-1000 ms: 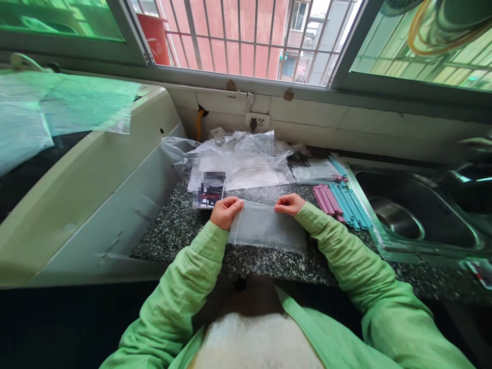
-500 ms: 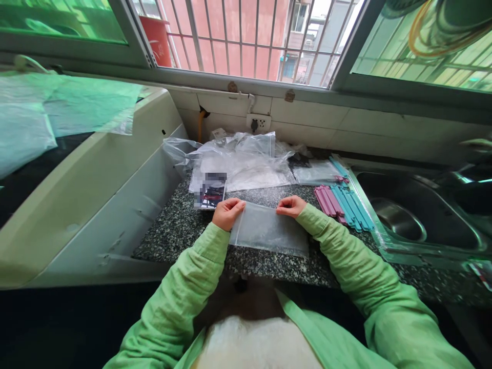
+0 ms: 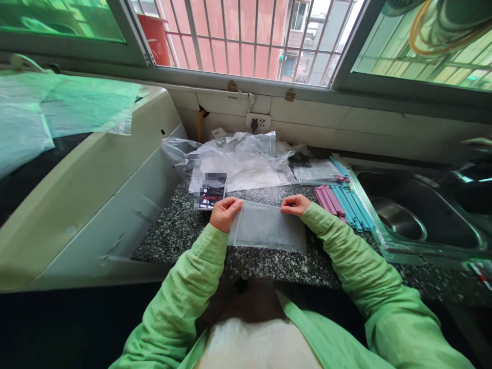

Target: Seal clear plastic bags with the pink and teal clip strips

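A clear, frosted plastic bag (image 3: 269,228) with a seam strip along its left side is held over the front of the speckled counter. My left hand (image 3: 225,213) pinches its upper left corner between thumb and fingers. At the upper right edge of the bag, my right hand (image 3: 295,205) is closed in a pinch on it. Pink strips (image 3: 329,201) and blue strips (image 3: 351,207) lie side by side to the right of my right hand. Just beyond my left hand sits a phone-like dark screen (image 3: 211,193), partly blurred out.
Loose clear plastic bags (image 3: 246,161) are heaped at the back of the counter (image 3: 165,225). A flat packet (image 3: 317,172) lies beside them. To the right is a metal sink (image 3: 423,210); a white appliance (image 3: 126,189) stands on the left. A wall socket (image 3: 259,122) is behind.
My right hand has slid slightly right along the bag's top edge, and my left hand has shifted slightly left. The hands are a little farther apart, both still on the bag.
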`<state>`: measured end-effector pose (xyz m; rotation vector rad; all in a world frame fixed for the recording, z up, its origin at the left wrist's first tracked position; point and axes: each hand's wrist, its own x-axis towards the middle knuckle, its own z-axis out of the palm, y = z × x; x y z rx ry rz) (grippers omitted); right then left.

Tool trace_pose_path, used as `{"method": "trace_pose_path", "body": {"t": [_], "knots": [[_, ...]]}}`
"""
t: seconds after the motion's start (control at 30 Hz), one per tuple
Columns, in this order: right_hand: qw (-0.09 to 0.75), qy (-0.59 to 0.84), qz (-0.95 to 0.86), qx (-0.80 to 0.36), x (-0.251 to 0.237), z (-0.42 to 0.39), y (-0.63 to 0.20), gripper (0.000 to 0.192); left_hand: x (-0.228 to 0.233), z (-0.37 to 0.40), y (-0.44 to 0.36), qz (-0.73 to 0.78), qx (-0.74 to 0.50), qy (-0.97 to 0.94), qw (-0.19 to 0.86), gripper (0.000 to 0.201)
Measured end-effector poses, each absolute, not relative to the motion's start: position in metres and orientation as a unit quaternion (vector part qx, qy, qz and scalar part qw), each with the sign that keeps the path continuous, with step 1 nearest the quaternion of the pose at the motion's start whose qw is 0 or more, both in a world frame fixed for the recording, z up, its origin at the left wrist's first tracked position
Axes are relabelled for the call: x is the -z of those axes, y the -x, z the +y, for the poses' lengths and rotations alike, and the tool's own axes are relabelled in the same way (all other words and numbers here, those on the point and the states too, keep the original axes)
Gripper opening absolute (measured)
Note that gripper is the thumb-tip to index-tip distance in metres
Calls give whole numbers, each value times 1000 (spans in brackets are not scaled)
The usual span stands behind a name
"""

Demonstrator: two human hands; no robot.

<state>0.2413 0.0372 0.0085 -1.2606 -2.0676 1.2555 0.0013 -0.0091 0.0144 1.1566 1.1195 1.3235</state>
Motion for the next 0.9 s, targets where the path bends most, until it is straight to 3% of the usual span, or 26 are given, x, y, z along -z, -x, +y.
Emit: {"method": "trace_pose_path", "body": {"t": [0.9], "knots": [[186, 443, -734, -480, -8, 39, -254, 35, -17, -9, 1, 474, -567, -460, 491, 27]]}}
